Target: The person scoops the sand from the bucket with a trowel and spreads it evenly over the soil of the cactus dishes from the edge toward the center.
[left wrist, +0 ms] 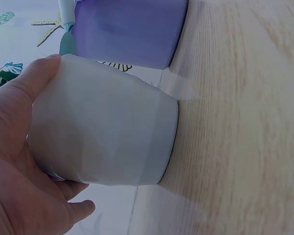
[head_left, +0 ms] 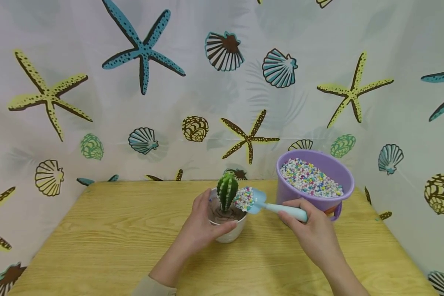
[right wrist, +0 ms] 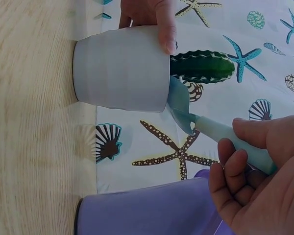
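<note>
Fingers of the right hand: curled round the handle of a pale blue scoop, forearm slanting up from the lower right, blade loaded with multicoloured pellets at the right rim of a white pot, beside its green cactus. Left hand: forearm rising from below, thumb along the pot's near side, other fingers round its left, gripping it upright on the wooden table. Purple bucket, pellet-filled: on the table, right of the pot.
</note>
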